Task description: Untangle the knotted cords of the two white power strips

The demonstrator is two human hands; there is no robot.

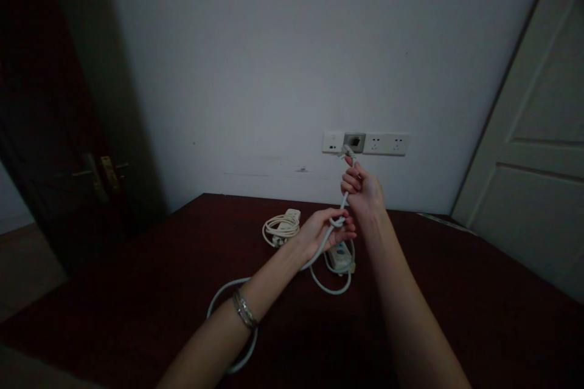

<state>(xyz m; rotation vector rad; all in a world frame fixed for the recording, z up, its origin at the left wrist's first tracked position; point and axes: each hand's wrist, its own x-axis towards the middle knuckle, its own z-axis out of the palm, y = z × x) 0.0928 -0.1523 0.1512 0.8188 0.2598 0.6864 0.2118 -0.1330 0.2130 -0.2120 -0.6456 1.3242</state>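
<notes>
Dark-red tabletop spans my six o'clock; left hand, at five, curls fingers round the knotted power cord; right hand, at three, pinches its plug end.

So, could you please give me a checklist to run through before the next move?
1. Right hand holding the thin white cable just below its pale grey plug: ok.
2. Left hand on the cable: ok, at a knot-like loop.
3. Cable free of loops between the hands and the table: not ok, it curves loosely over the dark red tabletop.
4. Plug clear of the square grey wall socket: cannot tell, they overlap in view.
5. Cream cord gathered up: ok, coiled.
</notes>
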